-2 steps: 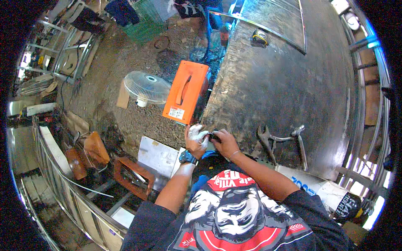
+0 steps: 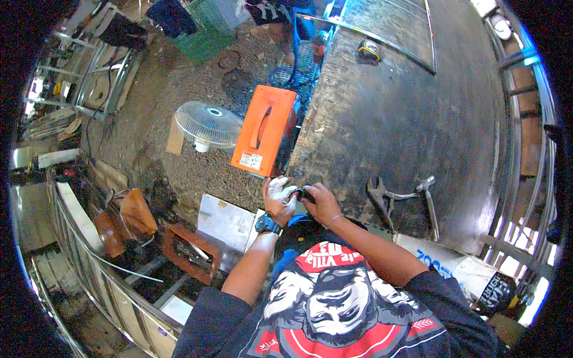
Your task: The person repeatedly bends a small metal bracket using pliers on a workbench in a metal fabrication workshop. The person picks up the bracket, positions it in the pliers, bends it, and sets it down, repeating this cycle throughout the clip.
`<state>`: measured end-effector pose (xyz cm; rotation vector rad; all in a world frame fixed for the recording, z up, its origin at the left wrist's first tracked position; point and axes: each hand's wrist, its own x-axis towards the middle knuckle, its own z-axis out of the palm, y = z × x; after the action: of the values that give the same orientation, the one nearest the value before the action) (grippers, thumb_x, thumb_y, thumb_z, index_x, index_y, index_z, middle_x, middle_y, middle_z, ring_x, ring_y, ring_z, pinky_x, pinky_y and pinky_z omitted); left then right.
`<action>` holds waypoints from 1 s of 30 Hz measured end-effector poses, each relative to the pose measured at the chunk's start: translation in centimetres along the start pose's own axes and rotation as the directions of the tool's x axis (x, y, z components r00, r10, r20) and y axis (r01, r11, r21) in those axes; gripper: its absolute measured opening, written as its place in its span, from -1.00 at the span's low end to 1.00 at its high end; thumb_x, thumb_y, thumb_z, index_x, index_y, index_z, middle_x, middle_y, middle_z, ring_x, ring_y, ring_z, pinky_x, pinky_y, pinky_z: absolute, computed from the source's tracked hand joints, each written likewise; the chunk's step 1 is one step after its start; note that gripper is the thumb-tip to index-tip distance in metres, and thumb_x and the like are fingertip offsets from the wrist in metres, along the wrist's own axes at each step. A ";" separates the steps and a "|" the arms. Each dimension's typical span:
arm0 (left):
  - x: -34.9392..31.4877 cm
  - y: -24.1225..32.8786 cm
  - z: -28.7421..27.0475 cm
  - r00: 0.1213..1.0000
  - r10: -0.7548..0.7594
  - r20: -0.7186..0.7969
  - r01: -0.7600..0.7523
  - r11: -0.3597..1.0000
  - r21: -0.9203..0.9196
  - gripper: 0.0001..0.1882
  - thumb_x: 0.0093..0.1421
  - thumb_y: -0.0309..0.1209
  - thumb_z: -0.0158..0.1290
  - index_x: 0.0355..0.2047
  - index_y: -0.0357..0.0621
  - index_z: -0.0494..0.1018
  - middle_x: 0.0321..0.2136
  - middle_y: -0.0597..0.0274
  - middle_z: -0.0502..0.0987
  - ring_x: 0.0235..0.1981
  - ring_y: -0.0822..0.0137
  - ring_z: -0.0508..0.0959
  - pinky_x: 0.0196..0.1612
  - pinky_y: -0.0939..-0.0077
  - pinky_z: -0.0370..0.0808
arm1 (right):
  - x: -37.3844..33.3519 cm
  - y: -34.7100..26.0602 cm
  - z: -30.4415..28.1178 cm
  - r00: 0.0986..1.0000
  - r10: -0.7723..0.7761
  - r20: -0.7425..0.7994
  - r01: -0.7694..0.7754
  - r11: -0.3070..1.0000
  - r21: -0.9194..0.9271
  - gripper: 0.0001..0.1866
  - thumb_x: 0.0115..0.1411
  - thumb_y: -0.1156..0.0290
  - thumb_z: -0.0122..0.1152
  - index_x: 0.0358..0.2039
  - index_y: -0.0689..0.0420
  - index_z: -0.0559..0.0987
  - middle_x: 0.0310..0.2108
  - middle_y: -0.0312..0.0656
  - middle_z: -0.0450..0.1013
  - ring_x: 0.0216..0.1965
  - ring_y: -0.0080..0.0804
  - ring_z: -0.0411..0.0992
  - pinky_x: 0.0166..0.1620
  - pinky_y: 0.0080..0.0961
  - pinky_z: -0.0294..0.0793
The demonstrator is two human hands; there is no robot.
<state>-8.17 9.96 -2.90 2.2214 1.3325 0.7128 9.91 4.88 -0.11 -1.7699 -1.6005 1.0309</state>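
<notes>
Both hands are close together at the near end of an orange box-shaped machine (image 2: 277, 122) with a carry handle on top. My left hand (image 2: 279, 198), pale over the fingers and with a watch (image 2: 267, 225) at the wrist, is closed with its fingers curled; what it grips is hidden. Right beside it, my right hand (image 2: 324, 206) pinches a small black piece (image 2: 307, 195) that points toward the left fingers. The kind of piece is too small to make out. Blue cable (image 2: 298, 219) shows just below the hands.
A worn dark tabletop (image 2: 406, 131) fills the right, bearing pliers-like clamps (image 2: 382, 200), a hammer (image 2: 428, 206), a tape measure (image 2: 369, 52) and a metal frame (image 2: 434, 42). Left of the machine sits a fan (image 2: 209, 124). A rusty metal frame (image 2: 194, 253) and white panel (image 2: 224, 221) lie lower left.
</notes>
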 end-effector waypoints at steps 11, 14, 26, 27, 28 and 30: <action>1.3 0.4 -0.3 0.998 0.026 0.058 -0.030 0.997 0.070 -0.77 0.01 -0.44 0.32 -0.26 0.02 0.67 -0.05 0.23 0.58 0.08 0.09 0.52 0.33 -0.06 0.25 | -3.0 2.7 -0.5 0.970 0.124 -0.209 -0.100 0.988 0.120 -0.69 0.18 0.44 0.34 -0.05 0.18 0.63 -0.32 -0.07 0.51 -0.42 -0.18 0.48 -0.26 -0.32 0.50; 1.2 0.7 -0.3 1.000 0.023 0.017 -0.025 0.997 0.068 -0.77 0.00 -0.46 0.32 -0.27 0.01 0.67 -0.05 0.21 0.58 0.05 0.08 0.54 0.31 -0.08 0.27 | -2.7 2.2 -0.5 0.968 0.121 -0.219 -0.098 0.989 0.113 -0.69 0.19 0.44 0.33 -0.04 0.18 0.63 -0.35 -0.06 0.49 -0.41 -0.14 0.47 -0.27 -0.30 0.48; 1.6 0.6 -0.5 0.996 0.034 0.079 -0.038 0.998 0.048 -0.69 -0.03 -0.51 0.31 -0.22 0.04 0.67 -0.05 0.17 0.58 0.05 0.04 0.55 0.30 -0.13 0.27 | -2.7 0.1 0.9 0.993 0.084 -0.079 -0.065 0.973 0.222 -0.58 0.22 0.39 0.26 0.10 0.15 0.57 -0.21 0.09 0.50 -0.15 0.14 0.50 -0.08 -0.10 0.54; 1.5 0.6 -0.4 0.997 0.031 0.077 -0.035 0.998 0.048 -0.69 -0.03 -0.52 0.31 -0.22 0.04 0.67 -0.05 0.18 0.58 0.06 0.04 0.55 0.30 -0.13 0.27 | -2.6 0.1 0.7 0.994 0.083 -0.075 -0.065 0.972 0.224 -0.58 0.22 0.39 0.25 0.10 0.15 0.57 -0.22 0.08 0.50 -0.16 0.14 0.50 -0.08 -0.11 0.55; 1.4 0.6 -0.3 0.997 0.028 0.074 -0.032 0.998 0.048 -0.69 -0.03 -0.52 0.31 -0.22 0.04 0.67 -0.05 0.18 0.58 0.06 0.05 0.55 0.30 -0.13 0.26 | -2.6 0.0 0.7 0.994 0.083 -0.071 -0.065 0.972 0.226 -0.58 0.22 0.39 0.25 0.10 0.16 0.57 -0.23 0.08 0.50 -0.17 0.13 0.50 -0.09 -0.11 0.55; 1.5 0.7 -0.4 0.997 0.027 0.072 -0.031 0.998 0.046 -0.70 -0.02 -0.52 0.30 -0.23 0.04 0.67 -0.05 0.18 0.58 0.06 0.05 0.55 0.30 -0.12 0.26 | -2.5 -0.1 0.7 0.993 0.073 -0.090 -0.054 0.978 0.200 -0.60 0.21 0.40 0.26 0.07 0.16 0.58 -0.24 0.07 0.49 -0.17 0.11 0.51 -0.09 -0.12 0.55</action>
<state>-7.36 11.00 -1.91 2.2854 1.2977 0.6124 9.30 2.41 0.05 -1.7183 -1.3425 1.0769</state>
